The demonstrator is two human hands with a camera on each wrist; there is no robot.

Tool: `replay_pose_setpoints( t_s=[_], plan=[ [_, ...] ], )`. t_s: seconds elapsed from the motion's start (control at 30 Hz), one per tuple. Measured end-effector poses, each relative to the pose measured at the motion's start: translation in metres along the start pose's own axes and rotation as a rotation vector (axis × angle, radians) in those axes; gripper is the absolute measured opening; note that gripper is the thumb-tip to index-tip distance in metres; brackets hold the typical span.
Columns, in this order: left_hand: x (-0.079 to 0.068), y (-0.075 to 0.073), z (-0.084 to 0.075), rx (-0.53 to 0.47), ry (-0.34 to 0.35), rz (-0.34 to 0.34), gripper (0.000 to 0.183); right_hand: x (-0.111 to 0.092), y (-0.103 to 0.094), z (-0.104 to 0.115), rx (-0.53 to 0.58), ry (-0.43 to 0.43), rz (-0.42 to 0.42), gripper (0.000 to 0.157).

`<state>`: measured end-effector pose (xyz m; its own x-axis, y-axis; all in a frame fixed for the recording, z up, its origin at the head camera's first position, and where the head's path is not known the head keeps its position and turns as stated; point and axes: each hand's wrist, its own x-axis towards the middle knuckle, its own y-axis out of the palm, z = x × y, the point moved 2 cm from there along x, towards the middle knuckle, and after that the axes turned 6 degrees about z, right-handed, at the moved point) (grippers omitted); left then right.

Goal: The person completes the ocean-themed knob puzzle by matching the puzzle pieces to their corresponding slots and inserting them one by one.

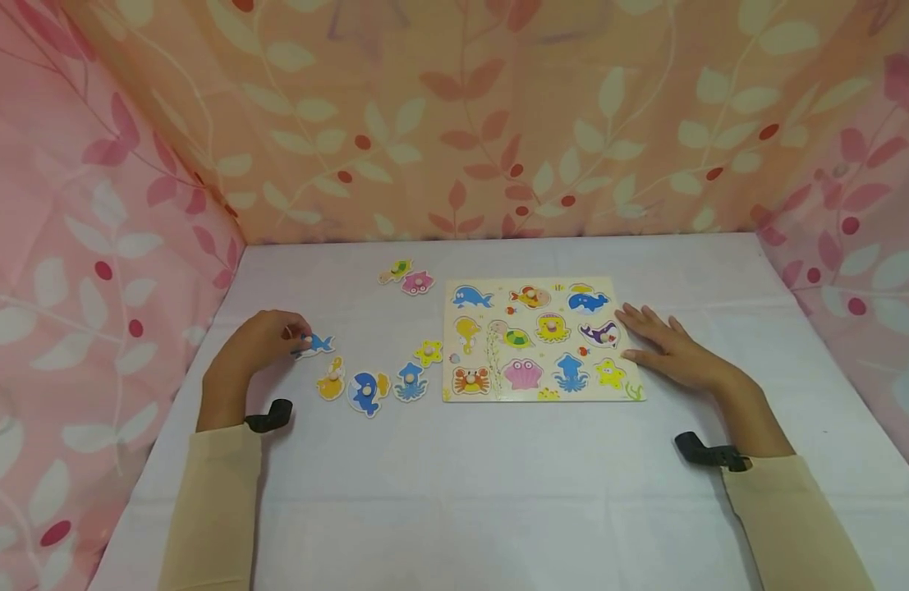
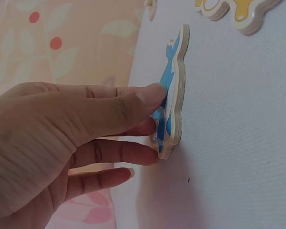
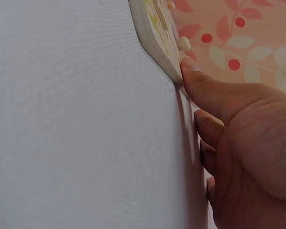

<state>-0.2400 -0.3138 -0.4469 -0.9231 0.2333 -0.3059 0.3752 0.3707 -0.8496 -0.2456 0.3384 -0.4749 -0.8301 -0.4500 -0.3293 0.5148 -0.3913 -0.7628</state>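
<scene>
In the head view my left hand [image 1: 260, 341] pinches a blue dolphin-like puzzle piece [image 1: 320, 343] at the left of the table. The left wrist view has the thumb and fingertips gripping this piece [image 2: 174, 90], which stands tilted close to the white cloth. On the right, my right hand [image 1: 672, 349] lies with fingers spread, thumb touching the right edge of the wooden puzzle board [image 1: 472, 396]. A crab piece [image 1: 470, 380], an octopus piece [image 1: 552, 327] and an orca piece [image 1: 600, 334] with knobs sit in the board.
Between left hand and board lie loose pieces: a yellow seahorse [image 1: 331, 384], a blue whale [image 1: 364, 394], a blue squid [image 1: 410, 383] and a yellow star [image 1: 428, 353]. Behind them lie a turtle [image 1: 397, 272] and a pink shell [image 1: 418, 283]. Patterned cloth walls [image 1: 454, 123] surround the table.
</scene>
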Motion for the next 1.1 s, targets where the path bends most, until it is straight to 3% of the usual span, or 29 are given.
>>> replay_pose_setpoints(
  t_s=[0.4, 0.67, 0.87, 1.1],
  plan=[
    [0.001, -0.001, -0.007, 0.081, 0.0, -0.039, 0.016, -0.001, 0.0, 0.004, -0.006, 0.005, -0.007, 0.08],
    [-0.003, -0.005, -0.035, 0.112, 0.053, -0.084, 0.017, -0.003, 0.004, 0.0, 0.002, 0.014, 0.0, 0.081],
    [0.002, 0.001, -0.051, 0.136, 0.049, -0.081, 0.018, -0.004, 0.004, 0.002, -0.007, 0.022, -0.006, 0.081],
    [0.009, 0.001, -0.076, 0.124, 0.095, -0.107, 0.019, -0.003, 0.002, 0.005, -0.005, 0.007, -0.016, 0.08]
  ],
)
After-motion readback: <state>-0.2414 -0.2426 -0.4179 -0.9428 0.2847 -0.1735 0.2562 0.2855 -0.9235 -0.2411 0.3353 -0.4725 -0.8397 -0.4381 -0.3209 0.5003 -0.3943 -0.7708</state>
